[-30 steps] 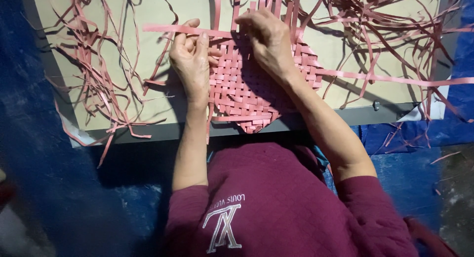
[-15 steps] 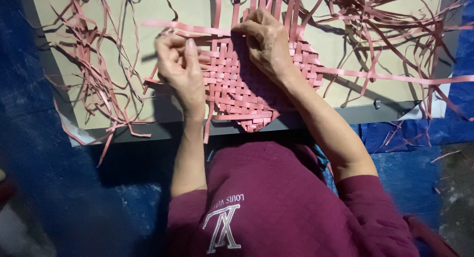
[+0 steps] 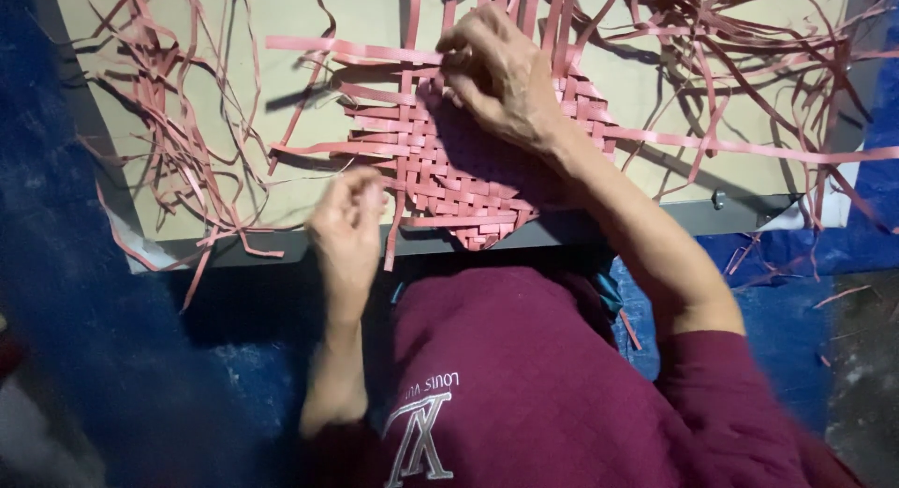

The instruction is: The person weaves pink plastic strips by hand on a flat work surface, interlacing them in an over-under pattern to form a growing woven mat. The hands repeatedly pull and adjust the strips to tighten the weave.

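A partly woven mat of pink strips (image 3: 449, 174) lies on a beige board (image 3: 309, 10), its lower corner over the board's front edge. My right hand (image 3: 501, 81) rests on the mat's upper part, fingertips pinched on a long horizontal pink strip (image 3: 346, 50) that runs off to the left. My left hand (image 3: 348, 230) hovers off the mat at the board's front edge, blurred, with its fingers bunched together. I cannot tell whether a strip is between them. A loose strip end (image 3: 389, 244) hangs from the mat right beside it.
Tangles of loose pink strips lie at the board's left (image 3: 178, 123) and upper right (image 3: 749, 57). A blue tarp (image 3: 843, 226) covers the floor around the board. My maroon sweatshirt (image 3: 524, 385) fills the lower middle.
My left hand has left the mat's left side and drawn back down to the board's front edge. My right hand has stayed on the upper part of the mat.
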